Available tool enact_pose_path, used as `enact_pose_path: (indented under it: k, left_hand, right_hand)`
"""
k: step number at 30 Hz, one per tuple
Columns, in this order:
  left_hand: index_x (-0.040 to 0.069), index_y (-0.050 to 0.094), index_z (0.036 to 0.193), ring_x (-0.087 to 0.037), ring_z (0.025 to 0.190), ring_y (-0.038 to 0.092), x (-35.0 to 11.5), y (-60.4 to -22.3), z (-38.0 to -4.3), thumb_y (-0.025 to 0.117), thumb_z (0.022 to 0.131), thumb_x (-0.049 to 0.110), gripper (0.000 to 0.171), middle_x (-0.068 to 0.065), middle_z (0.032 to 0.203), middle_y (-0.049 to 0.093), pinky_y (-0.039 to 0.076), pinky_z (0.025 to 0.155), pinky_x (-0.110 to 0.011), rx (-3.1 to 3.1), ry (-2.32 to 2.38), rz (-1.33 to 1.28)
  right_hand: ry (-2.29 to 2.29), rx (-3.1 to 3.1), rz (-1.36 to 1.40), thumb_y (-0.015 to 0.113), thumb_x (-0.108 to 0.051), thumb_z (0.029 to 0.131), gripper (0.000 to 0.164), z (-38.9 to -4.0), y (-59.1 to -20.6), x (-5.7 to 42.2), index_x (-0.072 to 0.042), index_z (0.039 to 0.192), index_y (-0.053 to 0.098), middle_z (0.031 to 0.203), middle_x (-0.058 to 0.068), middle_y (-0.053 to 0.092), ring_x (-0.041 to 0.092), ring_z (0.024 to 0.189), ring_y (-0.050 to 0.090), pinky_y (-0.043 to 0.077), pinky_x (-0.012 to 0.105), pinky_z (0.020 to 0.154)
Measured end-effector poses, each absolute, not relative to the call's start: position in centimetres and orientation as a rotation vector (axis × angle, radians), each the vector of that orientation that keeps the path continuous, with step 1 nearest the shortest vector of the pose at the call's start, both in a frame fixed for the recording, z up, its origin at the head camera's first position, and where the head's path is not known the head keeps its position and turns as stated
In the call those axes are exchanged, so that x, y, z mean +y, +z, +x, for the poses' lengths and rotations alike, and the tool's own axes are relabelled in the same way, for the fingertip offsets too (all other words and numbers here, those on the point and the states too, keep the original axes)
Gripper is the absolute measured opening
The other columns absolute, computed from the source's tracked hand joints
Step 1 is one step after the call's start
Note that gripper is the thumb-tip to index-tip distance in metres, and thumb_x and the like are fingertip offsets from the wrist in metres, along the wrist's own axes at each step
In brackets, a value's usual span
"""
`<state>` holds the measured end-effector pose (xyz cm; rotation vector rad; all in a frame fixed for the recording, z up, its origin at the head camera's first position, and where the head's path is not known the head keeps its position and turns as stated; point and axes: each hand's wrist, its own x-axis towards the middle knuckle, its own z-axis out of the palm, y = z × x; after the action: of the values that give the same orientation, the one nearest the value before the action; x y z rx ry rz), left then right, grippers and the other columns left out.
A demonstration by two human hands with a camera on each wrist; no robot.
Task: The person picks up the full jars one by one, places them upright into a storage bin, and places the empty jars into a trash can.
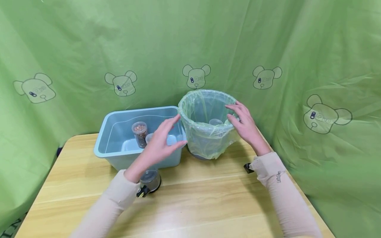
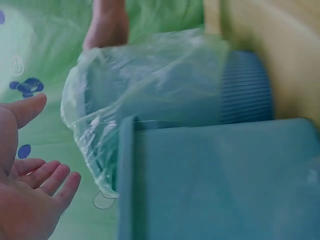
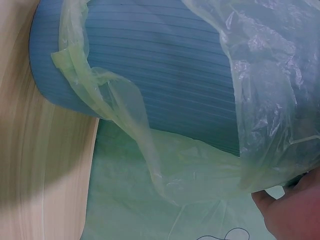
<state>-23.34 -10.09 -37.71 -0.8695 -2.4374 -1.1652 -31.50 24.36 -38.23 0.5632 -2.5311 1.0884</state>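
A round blue bin [image 3: 165, 65] stands on the table, lined with a thin pale green plastic bag [image 1: 205, 130] folded over its rim. A clear plastic cup [image 1: 215, 122] lies inside it. My right hand [image 1: 244, 124] is at the bin's right rim, thumb and fingers apart over the edge; its contact with the bag is partly hidden. Above the right part of a light blue rectangular tub [image 1: 119, 153], my left hand [image 1: 159, 142] hovers with fingers extended and thumb spread, holding nothing. In the tub are a clear jar with brown contents [image 1: 140, 134] and another clear container [image 1: 148, 137], partly covered by the left hand.
A small round container with dark contents [image 1: 150, 180] sits on the wooden table [image 1: 190, 211] in front of the tub, near the left wrist. Green curtain [image 1: 160, 39] with printed bear heads hangs behind the table and along its sides. Tub and bin stand side by side.
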Motion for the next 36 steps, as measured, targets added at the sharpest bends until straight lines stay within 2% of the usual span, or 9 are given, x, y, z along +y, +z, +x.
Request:
enact_pose_path:
  k: [4, 14, 19, 25, 36]
  left_hand:
    - [0.01, 0.035, 0.161, -0.03, 0.143, 0.048, -12.3, -40.0, -21.0, 0.081, 0.091, 0.032, 0.087, -0.012, 0.158, 0.048, 0.039, 0.121, -0.051, -2.461, -1.092, -0.885]
    - [0.013, 0.044, 0.157, -0.029, 0.134, 0.057, -16.8, -45.4, -16.8, 0.086, 0.084, 0.033, 0.086, -0.008, 0.149, 0.058, 0.05, 0.109, -0.053, -2.51, -0.838, -0.901]
    - [0.016, 0.047, 0.155, -0.028, 0.136, 0.056, -18.1, -47.2, -16.4, 0.088, 0.082, 0.038, 0.087, -0.005, 0.15, 0.057, 0.048, 0.111, -0.054, -2.611, -0.823, -0.804]
    - [0.015, 0.049, 0.153, -0.03, 0.133, 0.057, -19.3, -49.0, -16.6, 0.091, 0.077, 0.042, 0.091, -0.007, 0.148, 0.058, 0.047, 0.112, -0.056, -2.692, -0.809, -0.686]
    - [0.011, 0.058, 0.146, -0.031, 0.127, 0.057, -19.5, -49.6, -16.5, 0.096, 0.068, 0.04, 0.091, -0.007, 0.142, 0.061, 0.052, 0.104, -0.055, -2.725, -0.813, -0.629]
  right_hand:
    - [1.086, -2.532, 0.562, 0.053, -0.027, 0.107, 0.046, -31.5, -38.2, 24.4, -0.008, 0.148, 0.054, 0.162, 0.021, 0.04, 0.036, 0.159, 0.018, 0.014, 0.075, 0.122]
    - [1.087, -2.527, 0.569, 0.054, -0.028, 0.107, 0.046, -31.8, -38.4, 24.6, -0.009, 0.148, 0.055, 0.16, 0.02, 0.042, 0.035, 0.159, 0.019, 0.014, 0.073, 0.123]
    - [1.088, -2.525, 0.564, 0.054, -0.028, 0.106, 0.046, -31.9, -38.5, 24.6, -0.009, 0.148, 0.055, 0.16, 0.02, 0.043, 0.034, 0.159, 0.018, 0.014, 0.073, 0.123]
    - [1.1, -2.537, 0.562, 0.054, -0.027, 0.106, 0.046, -31.7, -38.5, 24.5, -0.009, 0.149, 0.054, 0.163, 0.02, 0.038, 0.036, 0.159, 0.018, 0.014, 0.075, 0.121]
    - [1.095, -2.52, 0.566, 0.054, -0.025, 0.106, 0.045, -31.7, -38.4, 24.4, -0.008, 0.148, 0.055, 0.161, 0.021, 0.041, 0.036, 0.158, 0.019, 0.015, 0.074, 0.122]
